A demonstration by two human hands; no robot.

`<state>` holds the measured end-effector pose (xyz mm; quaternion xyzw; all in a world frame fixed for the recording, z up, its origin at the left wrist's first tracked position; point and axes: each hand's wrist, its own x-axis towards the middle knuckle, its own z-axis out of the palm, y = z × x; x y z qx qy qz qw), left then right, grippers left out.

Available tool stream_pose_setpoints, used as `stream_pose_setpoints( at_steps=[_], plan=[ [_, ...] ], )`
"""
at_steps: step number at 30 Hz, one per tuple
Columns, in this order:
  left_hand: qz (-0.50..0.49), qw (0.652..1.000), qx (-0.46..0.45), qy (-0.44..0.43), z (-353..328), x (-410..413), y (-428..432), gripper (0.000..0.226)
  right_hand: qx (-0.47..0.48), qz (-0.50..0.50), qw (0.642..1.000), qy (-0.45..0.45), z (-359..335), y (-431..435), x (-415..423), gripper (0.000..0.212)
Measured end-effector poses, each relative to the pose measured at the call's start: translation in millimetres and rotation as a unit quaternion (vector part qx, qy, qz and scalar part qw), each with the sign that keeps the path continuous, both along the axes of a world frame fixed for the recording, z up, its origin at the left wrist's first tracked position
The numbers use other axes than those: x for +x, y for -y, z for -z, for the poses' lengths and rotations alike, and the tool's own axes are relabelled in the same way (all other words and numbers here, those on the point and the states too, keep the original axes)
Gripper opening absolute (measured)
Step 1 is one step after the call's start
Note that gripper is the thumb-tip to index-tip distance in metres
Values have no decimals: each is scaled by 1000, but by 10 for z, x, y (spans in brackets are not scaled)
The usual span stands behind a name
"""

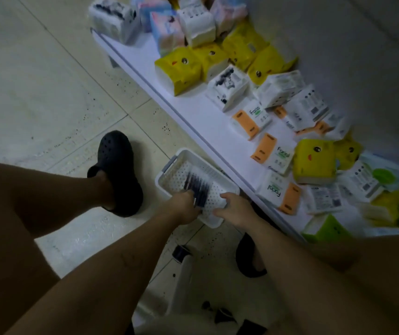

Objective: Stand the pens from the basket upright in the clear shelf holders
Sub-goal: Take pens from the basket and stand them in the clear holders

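Left hand down in the white basket, fingers closed round dark pens; right hand grips the basket's near rim, beside the shelf.

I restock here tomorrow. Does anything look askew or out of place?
Yes: the tissue packs on the low white shelf lie jumbled, tilted at all angles rather than in rows. The pens in the basket look orderly.
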<state>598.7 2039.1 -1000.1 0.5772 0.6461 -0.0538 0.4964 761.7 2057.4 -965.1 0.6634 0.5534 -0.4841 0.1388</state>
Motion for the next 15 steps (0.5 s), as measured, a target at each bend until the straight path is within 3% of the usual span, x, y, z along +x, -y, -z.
stream_pose_setpoints(
  at_steps=[3,7,10,15],
  plan=[
    [-29,999,-13,5,194,-99,-34,47,-32,6,999,9,159,-93,-124,70],
    [-41,999,-1,12,410,-169,-256,39,-46,6,999,11,439,-221,-257,45],
    [-14,1000,21,1,591,-144,-436,39,-47,11,999,12,733,-324,-337,32],
    [42,999,-17,-26,955,-73,-580,43,-63,49,997,5,1152,-411,-364,28]
  ],
)
